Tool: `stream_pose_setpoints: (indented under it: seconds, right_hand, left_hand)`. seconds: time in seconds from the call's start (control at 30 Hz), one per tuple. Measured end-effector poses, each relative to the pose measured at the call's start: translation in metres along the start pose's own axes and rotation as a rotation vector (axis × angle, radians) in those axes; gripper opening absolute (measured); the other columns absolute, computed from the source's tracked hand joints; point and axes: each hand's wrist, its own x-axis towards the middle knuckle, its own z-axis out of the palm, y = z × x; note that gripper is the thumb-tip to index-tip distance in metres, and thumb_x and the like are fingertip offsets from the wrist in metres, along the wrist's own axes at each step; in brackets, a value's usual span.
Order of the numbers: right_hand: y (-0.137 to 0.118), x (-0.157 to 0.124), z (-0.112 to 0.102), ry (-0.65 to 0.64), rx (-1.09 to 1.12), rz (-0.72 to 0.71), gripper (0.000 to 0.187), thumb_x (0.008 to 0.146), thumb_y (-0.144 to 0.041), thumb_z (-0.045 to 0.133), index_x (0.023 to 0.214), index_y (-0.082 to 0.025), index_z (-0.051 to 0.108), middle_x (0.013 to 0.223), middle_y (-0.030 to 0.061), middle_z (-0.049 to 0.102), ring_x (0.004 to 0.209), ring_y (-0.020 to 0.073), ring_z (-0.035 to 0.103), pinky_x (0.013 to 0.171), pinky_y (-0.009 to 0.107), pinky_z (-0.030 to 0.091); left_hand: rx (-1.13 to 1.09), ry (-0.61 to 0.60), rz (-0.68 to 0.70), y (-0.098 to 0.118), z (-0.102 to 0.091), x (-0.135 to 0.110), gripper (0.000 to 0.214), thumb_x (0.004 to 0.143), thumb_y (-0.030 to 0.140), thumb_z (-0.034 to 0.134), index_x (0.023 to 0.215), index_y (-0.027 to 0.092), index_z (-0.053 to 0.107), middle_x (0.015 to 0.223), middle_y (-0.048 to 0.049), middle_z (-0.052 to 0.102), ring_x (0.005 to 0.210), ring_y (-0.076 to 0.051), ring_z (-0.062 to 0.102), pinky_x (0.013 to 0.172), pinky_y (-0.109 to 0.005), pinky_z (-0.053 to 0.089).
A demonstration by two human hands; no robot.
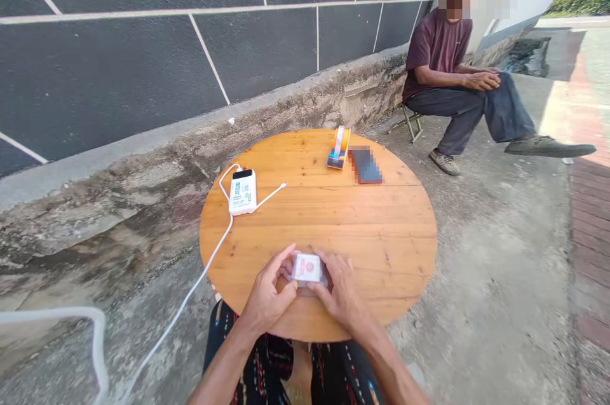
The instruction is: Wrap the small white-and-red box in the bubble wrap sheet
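A small white box point(307, 267) with red print lies between my hands near the front of the round wooden table. Clear plastic film seems to surround it and sticks out past its sides. My left hand point(273, 287) grips the box's left side, thumb at the near corner and fingers curled behind. On the other side, my right hand point(339, 284) has its thumb along the near edge and its fingers against the right end. Some fingertips are hidden behind the box.
On the round table point(305, 214) stand a white power bank point(243, 192) with a white cable point(214, 252) running off the left edge, a tape dispenser point(338, 147) and a dark flat object point(366, 166), partly blurred. A seated person point(443, 68) is at the back right, beside the tiled wall point(257, 49).
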Motion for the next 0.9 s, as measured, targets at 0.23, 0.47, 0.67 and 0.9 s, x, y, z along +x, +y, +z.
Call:
stream_pose_setpoints:
  seconds: [0.23, 0.47, 0.67, 0.9]
  right_hand:
    - [0.0027, -0.0062, 0.001, 0.037, 0.048, 0.014, 0.073, 0.085, -0.036, 0.059, 0.146, -0.025, 0.02, 0.142, 0.0123, 0.041, 0.129, 0.0294, 0.04, 0.103, 0.049, 0.035]
    - [0.0049, -0.0021, 0.0018, -0.001, 0.061, 0.017, 0.048, 0.084, -0.035, 0.062, 0.127, -0.023, 0.045, 0.119, 0.0104, 0.059, 0.107, 0.027, 0.055, 0.092, 0.045, 0.042]
    - [-0.0002, -0.0025, -0.0009, 0.025, 0.059, 0.024, 0.069, 0.082, -0.039, 0.064, 0.141, -0.026, 0.03, 0.144, 0.0118, 0.037, 0.132, 0.0299, 0.036, 0.105, 0.048, 0.033]
    - [0.0036, -0.0008, 0.002, 0.017, 0.055, 0.064, 0.049, 0.081, -0.037, 0.066, 0.125, -0.024, 0.049, 0.117, 0.0093, 0.061, 0.106, 0.0275, 0.055, 0.091, 0.044, 0.044]
  left_hand:
    - [0.122, 0.021, 0.124, 0.0075, 0.001, -0.0047, 0.059, 0.076, 0.016, 0.054, 0.133, 0.023, 0.043, 0.127, -0.0083, 0.052, 0.108, -0.022, 0.055, 0.092, -0.036, 0.047]
    - [0.088, 0.056, 0.069, 0.002, 0.0031, -0.0049, 0.061, 0.076, 0.015, 0.054, 0.135, 0.02, 0.039, 0.121, -0.0077, 0.058, 0.099, -0.02, 0.059, 0.09, -0.035, 0.048]
    - [0.091, 0.079, 0.1, 0.0036, 0.0033, -0.0053, 0.058, 0.076, 0.017, 0.055, 0.132, 0.019, 0.042, 0.117, -0.0076, 0.06, 0.092, -0.018, 0.06, 0.086, -0.034, 0.05]
    - [0.129, 0.084, 0.126, 0.0082, 0.0035, -0.004, 0.055, 0.075, 0.014, 0.053, 0.129, 0.02, 0.044, 0.113, -0.007, 0.06, 0.088, -0.017, 0.058, 0.083, -0.034, 0.05]
